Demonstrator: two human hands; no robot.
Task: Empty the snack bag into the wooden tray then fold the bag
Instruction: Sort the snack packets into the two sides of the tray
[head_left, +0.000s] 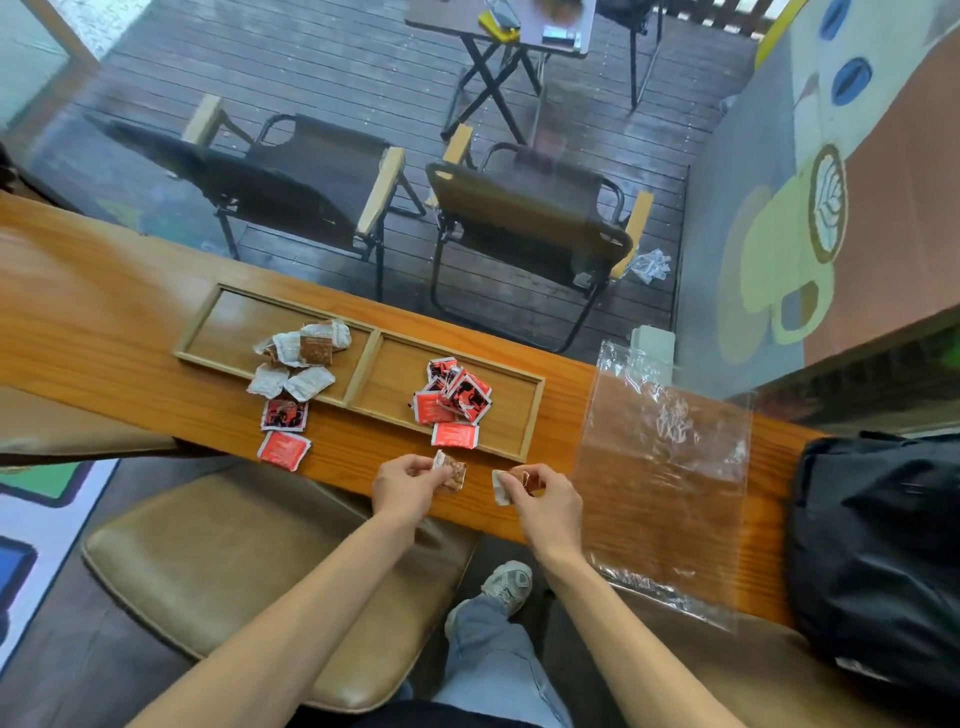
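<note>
A two-compartment wooden tray lies on the wooden counter. Several white and brown snack packets sit in and over the near rim of its left compartment. Red packets are piled in the right compartment. Two more red packets lie on the counter in front of the tray. The clear plastic snack bag lies flat and empty to the right. My left hand pinches a brown-and-white packet near the counter's front edge. My right hand pinches another small packet.
A black bag sits on the counter's right end. A tan cushioned stool stands below the counter at the left. Behind the glass ahead are two folding chairs and a small table.
</note>
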